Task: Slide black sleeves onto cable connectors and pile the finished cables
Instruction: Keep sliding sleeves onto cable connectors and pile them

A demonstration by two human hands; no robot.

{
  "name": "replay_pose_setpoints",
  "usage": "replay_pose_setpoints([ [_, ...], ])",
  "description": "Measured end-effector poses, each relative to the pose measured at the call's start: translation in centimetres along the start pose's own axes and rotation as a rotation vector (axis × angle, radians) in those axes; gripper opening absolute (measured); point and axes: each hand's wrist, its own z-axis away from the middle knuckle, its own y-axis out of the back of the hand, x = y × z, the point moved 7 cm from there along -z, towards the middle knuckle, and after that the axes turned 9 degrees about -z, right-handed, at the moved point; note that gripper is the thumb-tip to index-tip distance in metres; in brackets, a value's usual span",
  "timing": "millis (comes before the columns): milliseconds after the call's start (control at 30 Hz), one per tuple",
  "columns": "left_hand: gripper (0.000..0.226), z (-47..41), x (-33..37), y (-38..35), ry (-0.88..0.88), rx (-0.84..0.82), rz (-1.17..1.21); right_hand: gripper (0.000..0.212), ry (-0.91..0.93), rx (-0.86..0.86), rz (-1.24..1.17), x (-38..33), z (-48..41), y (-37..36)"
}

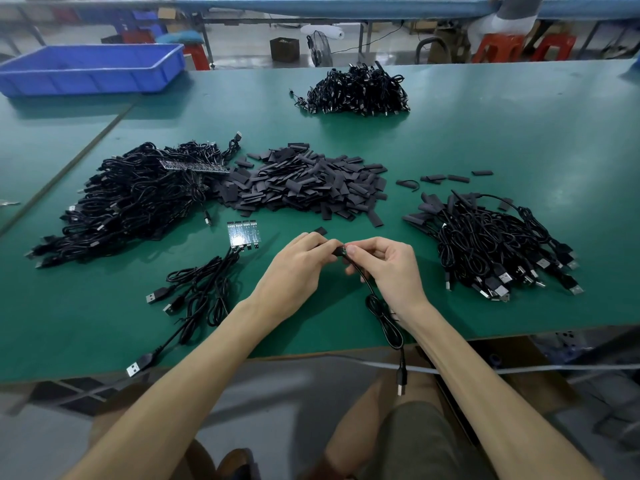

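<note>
Two bare forearms are stretched from the worktop's near edge and brought together over its middle. Between them a cable (384, 317) is held just above the worktop (485, 140); its loops rest near the edge and its USB plug (401, 384) is left hanging below it. The cable's upper end is pinched by the right hand (391, 268), thumb on top and fingers curled beneath, so that the connector is kept steady and aimed leftward. A small dark piece, judged to be a sleeve (335, 251), is pinched at that end by the curled fingertips of the left hand (298, 268). How far the sleeve has been pushed on cannot be told.

A spare sleeve (320, 231) is seen just beyond the left hand. The sleeve heap (304, 181) is kept straight ahead, within reach. Cables that appear sleeved are piled to the right (495, 244), probably so that finished work can be dropped from the right hand. A large cable heap (131, 202) and a small bunch (204, 282) joined to a circuit panel (243, 233) are kept on the left, apparently as supply. A further pile (356, 90) and a blue tray (90, 67) are set at the back.
</note>
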Motion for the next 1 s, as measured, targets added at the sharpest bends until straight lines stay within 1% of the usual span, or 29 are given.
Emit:
replay_pose_setpoints([
  [200,0.025,0.0,-0.5,-0.3,0.058,-0.021,0.019,0.006,-0.004,-0.006,0.029,0.2,0.0,-0.1],
  [300,0.029,0.0,-1.7,-0.5,0.166,-0.015,0.094,0.007,-0.020,-0.055,0.027,0.3,0.0,-0.6],
  [367,0.035,0.0,-2.6,-0.6,0.262,-0.025,0.160,0.021,-0.053,-0.110,0.025,0.4,0.0,-1.2],
  [433,0.037,0.1,-3.1,-0.6,0.307,-0.031,0.175,0.032,-0.070,-0.125,0.046,0.6,0.0,-1.3],
  [467,0.039,0.2,-3.2,-0.6,0.310,-0.033,0.174,0.031,-0.068,-0.117,0.051,0.6,0.0,-1.1],
  [600,0.038,0.2,-3.1,-0.4,0.283,-0.023,0.158,0.017,-0.038,-0.066,0.047,0.5,0.0,-0.6],
  [767,0.038,0.1,-3.0,-0.3,0.252,-0.003,0.185,0.018,-0.013,-0.061,0.064,0.4,-0.1,-0.6],
  [900,0.045,0.1,-2.5,-0.6,0.194,-0.022,0.190,0.008,0.002,-0.039,0.060,0.4,-0.1,-0.3],
  [1000,0.044,0.0,-2.2,-0.5,0.156,-0.010,0.164,0.006,0.010,-0.026,0.077,0.3,0.0,-0.2],
])
